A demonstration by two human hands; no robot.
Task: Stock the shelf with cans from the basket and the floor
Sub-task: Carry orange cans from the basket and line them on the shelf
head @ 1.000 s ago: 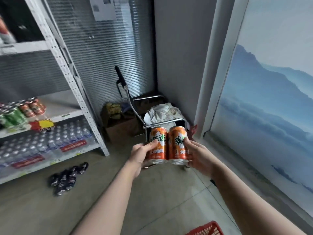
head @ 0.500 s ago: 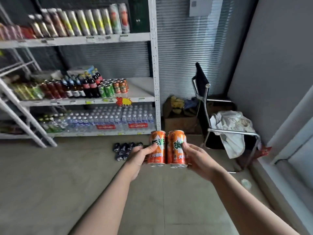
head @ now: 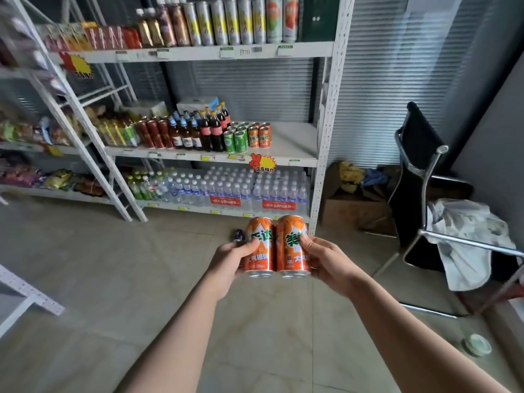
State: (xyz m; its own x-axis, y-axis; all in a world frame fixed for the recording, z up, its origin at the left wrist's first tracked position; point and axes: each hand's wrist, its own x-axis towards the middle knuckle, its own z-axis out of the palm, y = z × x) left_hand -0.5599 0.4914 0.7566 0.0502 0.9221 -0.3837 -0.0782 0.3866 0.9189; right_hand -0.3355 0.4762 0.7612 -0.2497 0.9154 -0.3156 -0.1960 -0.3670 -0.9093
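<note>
Two orange soda cans, side by side and touching, are held out over the floor [head: 113, 279], well short of the shelf unit [head: 326, 109]. The left hand [head: 235, 258] is wrapped round the left can [head: 259, 245] with the thumb across the label, and the right hand [head: 326, 259] grips the right can [head: 292, 245] the same way.

Both cans are upright, long axis vertical, tops tipped a bit away from the camera so the bottom rims show. Labels face the camera. The left one has big white characters, I can make out 达, plus a small "330" near the bottom. The right one shows 美, and the thumb covers the rest.

On the middle shelf board [head: 292, 137] stand matching orange cans [head: 259, 136], upright next to green cans [head: 235, 140], with cola bottles [head: 217, 131] further left. The yellow starburst tag [head: 262, 163] on that board's edge reads 店長推介. The bottom level has water bottles [head: 241, 188] with red banners [head: 225, 202], print too small to read. One dark can [head: 238, 235] sits on the floor just behind the held pair.
</note>
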